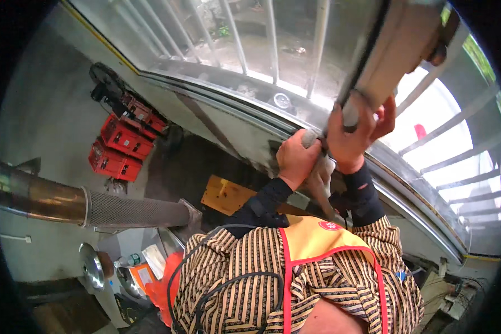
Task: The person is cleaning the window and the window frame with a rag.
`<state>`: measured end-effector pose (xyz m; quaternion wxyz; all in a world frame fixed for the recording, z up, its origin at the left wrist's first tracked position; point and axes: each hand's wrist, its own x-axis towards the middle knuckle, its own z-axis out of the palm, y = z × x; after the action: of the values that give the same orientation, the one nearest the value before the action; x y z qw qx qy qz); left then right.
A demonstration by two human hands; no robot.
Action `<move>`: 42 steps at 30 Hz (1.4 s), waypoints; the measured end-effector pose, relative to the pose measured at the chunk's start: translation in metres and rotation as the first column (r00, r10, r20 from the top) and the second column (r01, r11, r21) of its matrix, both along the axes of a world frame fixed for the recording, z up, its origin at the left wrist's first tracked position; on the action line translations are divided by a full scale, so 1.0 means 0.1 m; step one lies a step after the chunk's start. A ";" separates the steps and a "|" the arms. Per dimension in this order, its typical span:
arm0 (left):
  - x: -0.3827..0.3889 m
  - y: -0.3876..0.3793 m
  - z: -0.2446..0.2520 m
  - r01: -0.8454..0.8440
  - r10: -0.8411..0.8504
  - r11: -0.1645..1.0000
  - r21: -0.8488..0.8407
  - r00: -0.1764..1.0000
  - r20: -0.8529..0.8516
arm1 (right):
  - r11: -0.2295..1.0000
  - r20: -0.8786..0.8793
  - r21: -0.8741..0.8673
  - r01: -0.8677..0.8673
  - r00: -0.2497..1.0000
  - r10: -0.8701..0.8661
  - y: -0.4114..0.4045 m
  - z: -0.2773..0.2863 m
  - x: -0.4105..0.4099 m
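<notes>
A greyish cloth (320, 179) is bunched in my left hand (297, 158) at the window sill track (234, 109), and the rest of it hangs down towards my apron. Just to the right, my right hand (354, 131) grips the lower end of the upright window sash frame (386, 62), its fingers wrapped around the edge. The two hands are close together. What lies under the right palm is hidden. Behind the glass stand pale metal bars (272, 41), and a small round object (282, 100) rests on the ledge.
Red crates (123, 144) are stacked by the wall on the left, near a fan (106, 79). A metal pipe (41, 194) with a mesh sleeve (135, 208) juts in. Below it are a plastic bottle (127, 261) and a metal lid (92, 267). A yellow board (225, 195) lies low ahead.
</notes>
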<state>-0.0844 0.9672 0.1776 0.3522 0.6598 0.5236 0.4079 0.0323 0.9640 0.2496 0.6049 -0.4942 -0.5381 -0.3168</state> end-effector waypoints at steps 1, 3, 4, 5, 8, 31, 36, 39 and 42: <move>-0.04 0.01 0.01 0.012 -0.012 1.000 -0.017 1.000 -0.005 | 1.000 -0.004 0.016 -0.015 1.000 0.015 0.00 -0.01 -0.01; -0.12 0.08 0.07 -0.008 0.009 1.000 0.019 0.999 -0.046 | 1.000 0.001 0.017 -0.024 1.000 0.024 0.01 0.01 -0.01; -0.16 0.13 0.11 -0.010 0.015 0.998 0.056 0.996 -0.089 | 0.999 -0.009 0.053 -0.001 1.000 0.002 0.02 0.00 0.01; -0.22 0.22 0.09 -0.009 0.013 0.999 0.052 0.996 -0.083 | 0.996 -0.021 0.087 0.024 1.000 -0.022 0.02 -0.01 0.03; -0.56 0.59 0.06 -0.184 0.181 0.981 0.063 0.982 0.058 | 0.997 -0.004 0.082 0.016 1.000 -0.015 0.04 -0.03 0.05; -0.77 0.79 0.15 -0.090 0.127 0.972 0.215 0.978 -0.165 | 1.000 0.055 0.011 -0.008 0.998 0.008 -0.02 -0.08 0.21; -1.07 1.11 0.19 -0.134 0.214 0.949 0.287 0.939 -0.270 | 0.999 0.046 -0.021 -0.038 0.998 0.039 -0.04 -0.03 0.20; -0.65 0.76 0.08 0.032 0.063 0.943 0.331 0.960 -0.272 | 0.998 -0.006 0.001 -0.070 0.998 0.070 0.00 -0.06 0.17; -0.09 0.26 0.06 0.203 -0.136 0.861 0.467 0.975 -0.174 | 1.000 0.043 -0.017 -0.001 0.999 0.002 -0.06 -0.02 0.15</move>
<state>-0.0934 0.9932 0.1833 0.1752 0.7961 0.3681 0.4472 0.0470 0.9578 0.2477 0.5892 -0.4920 -0.5541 -0.3221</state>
